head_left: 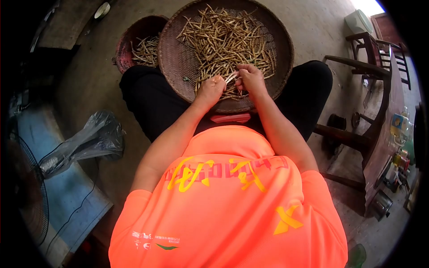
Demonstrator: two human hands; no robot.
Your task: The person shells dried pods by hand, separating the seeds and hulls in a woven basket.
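A wide round woven basket point(178, 67) rests between my knees, with a heap of long, dry, yellow-brown bean pods point(223, 38) in it. Over its near part, my left hand point(211, 90) is closed with the fingers curled in. Close beside it, my right hand point(250, 80) pinches with thumb and fingers. Between the two hands runs a pale, slender bean pod point(230, 78), apparently gripped at both ends. Whether it is split cannot be made out, and the fingertips partly hide it.
A reddish tub point(125, 51) with more pods stands beyond my left knee. On the left are a plastic bag point(100, 136), a fan point(33, 192) and a blue board point(85, 196). Wooden chairs point(366, 60) and a table with bottles point(399, 125) stand on the right.
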